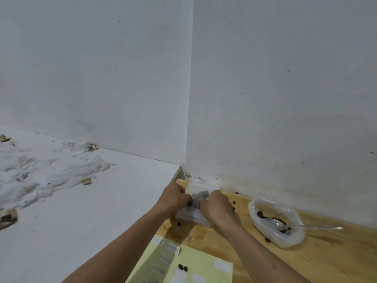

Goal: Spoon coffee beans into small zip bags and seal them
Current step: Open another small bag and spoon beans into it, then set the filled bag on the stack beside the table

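A small clear zip bag with dark coffee beans inside sits upright near the wall corner, above a stack of flat zip bags. My left hand pinches the bag's left edge and my right hand pinches its right edge, fingers curled. To the right, an open plastic bag holds coffee beans, and a clear plastic spoon rests in it with its handle pointing right.
A wooden table runs along the wall, with loose beans scattered on it. A yellow sheet with labels lies at the front. A white surface on the left carries crumpled white plastic.
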`<move>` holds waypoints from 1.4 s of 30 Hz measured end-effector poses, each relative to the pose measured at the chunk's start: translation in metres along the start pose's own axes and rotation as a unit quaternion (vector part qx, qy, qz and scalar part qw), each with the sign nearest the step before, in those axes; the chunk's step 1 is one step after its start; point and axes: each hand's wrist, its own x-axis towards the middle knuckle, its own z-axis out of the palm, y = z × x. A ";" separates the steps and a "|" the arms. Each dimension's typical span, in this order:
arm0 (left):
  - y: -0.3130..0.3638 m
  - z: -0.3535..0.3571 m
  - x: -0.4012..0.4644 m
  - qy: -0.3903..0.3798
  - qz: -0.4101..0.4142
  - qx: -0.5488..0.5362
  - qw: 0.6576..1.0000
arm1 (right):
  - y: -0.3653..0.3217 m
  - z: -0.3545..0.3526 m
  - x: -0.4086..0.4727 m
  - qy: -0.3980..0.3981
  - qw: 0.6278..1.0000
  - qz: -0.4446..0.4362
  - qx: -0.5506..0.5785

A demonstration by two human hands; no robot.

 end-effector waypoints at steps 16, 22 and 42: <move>0.003 0.005 -0.015 0.068 0.032 -0.001 0.997 | 0.011 -0.042 -0.021 -0.002 0.996 -0.070 0.047; 0.051 0.027 -0.042 0.151 0.151 -0.010 0.977 | 0.040 -0.098 -0.035 0.077 0.990 -0.095 0.064; 0.186 0.255 -0.196 -0.235 0.301 0.135 0.914 | 0.309 -0.228 -0.177 0.089 0.966 0.223 -0.092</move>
